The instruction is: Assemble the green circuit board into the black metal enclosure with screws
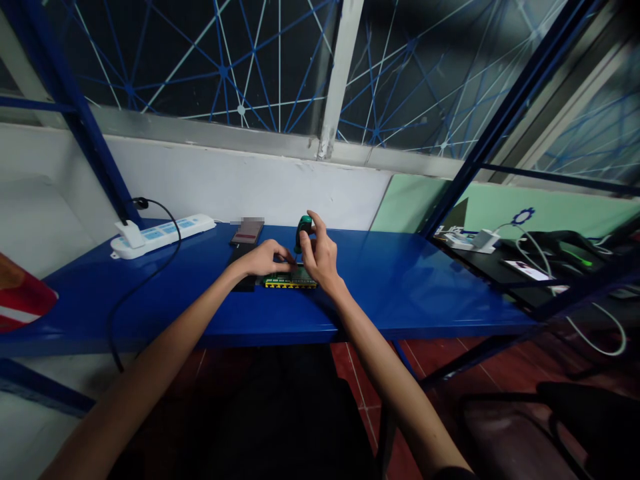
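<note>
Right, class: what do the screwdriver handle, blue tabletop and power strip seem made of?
Screwdriver handle: probably plastic, from its rounded green and black body; finish unclear. Blue tabletop: glossy coating, perhaps paint, showing reflections; core hidden. Power strip: likely smooth white plastic, with rounded, moulded-looking ends.

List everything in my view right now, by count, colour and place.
Screwdriver: one, green and black, above the circuit board
Circuit board: one, green with yellow edge, on the table
Table: one, blue, centre
Dark flat item: one, black, left of the board
Brownish flat item: one, brownish, behind the dark one
Power strip: one, white and blue, table's left
Black cable: one, black, crossing the strip
Red-and-white item: one, left edge, cut off
Neighbouring table: one, black, right
Lit screen: one, whitish, on that table
Window panes: several, dark with blue and white lines, background
Chair: one, black, lower right
Floor tiles: several, red, below
Left hand: one, bare, at the board
Right hand: one, bare, gripping the screwdriver
</note>
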The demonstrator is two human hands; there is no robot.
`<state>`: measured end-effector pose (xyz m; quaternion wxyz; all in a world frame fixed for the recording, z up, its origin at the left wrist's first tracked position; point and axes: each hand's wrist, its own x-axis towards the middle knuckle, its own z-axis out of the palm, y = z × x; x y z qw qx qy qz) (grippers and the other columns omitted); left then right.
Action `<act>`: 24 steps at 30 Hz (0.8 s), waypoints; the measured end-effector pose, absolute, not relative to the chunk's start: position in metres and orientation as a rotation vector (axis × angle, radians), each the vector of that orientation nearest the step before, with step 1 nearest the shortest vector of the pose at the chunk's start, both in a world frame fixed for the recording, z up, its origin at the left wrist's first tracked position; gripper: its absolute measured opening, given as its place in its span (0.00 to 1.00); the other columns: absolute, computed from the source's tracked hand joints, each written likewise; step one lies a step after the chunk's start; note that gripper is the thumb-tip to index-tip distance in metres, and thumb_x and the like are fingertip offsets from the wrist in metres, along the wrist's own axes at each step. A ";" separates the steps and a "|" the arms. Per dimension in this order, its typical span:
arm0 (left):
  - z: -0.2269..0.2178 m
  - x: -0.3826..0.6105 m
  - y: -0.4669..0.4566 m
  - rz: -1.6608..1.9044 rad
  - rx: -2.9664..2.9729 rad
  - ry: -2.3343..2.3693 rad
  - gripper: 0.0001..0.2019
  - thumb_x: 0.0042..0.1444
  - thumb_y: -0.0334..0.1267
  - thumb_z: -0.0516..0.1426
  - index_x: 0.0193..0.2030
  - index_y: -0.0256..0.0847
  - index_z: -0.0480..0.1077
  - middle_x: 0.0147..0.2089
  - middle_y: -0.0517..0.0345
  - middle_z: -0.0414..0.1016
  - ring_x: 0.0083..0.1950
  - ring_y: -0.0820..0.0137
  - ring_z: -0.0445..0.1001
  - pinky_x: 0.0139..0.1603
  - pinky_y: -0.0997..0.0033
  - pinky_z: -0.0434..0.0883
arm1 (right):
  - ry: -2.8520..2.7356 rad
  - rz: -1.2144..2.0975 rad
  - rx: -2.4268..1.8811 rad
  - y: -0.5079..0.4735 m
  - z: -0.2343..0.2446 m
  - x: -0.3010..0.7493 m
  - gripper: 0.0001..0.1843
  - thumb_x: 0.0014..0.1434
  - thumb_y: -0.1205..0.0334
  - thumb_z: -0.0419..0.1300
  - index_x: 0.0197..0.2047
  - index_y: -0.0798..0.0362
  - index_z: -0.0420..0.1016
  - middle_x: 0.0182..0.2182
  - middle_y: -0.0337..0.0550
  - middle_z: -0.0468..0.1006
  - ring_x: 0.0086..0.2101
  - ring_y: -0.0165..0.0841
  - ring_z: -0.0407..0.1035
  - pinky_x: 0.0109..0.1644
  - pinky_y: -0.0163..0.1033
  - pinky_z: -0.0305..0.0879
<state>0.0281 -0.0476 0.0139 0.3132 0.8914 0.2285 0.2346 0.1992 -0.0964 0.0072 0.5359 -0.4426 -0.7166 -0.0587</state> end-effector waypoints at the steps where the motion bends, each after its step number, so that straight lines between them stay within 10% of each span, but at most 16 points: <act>1: 0.014 0.028 -0.048 0.626 2.349 0.609 0.12 0.52 0.42 0.61 0.35 0.35 0.80 0.36 0.49 0.82 0.38 0.65 0.78 0.41 0.69 0.70 | -1.707 -0.144 -1.056 -0.096 0.007 0.199 0.28 0.68 0.53 0.44 0.69 0.51 0.51 0.44 0.48 0.78 0.27 0.31 0.71 0.33 0.40 0.66; 24: 0.012 0.029 -0.047 0.676 2.321 0.614 0.10 0.51 0.40 0.62 0.35 0.35 0.80 0.36 0.50 0.82 0.39 0.64 0.78 0.43 0.67 0.71 | -1.703 -0.131 -1.059 -0.097 0.007 0.199 0.29 0.68 0.54 0.46 0.69 0.50 0.51 0.42 0.47 0.78 0.28 0.31 0.71 0.34 0.39 0.67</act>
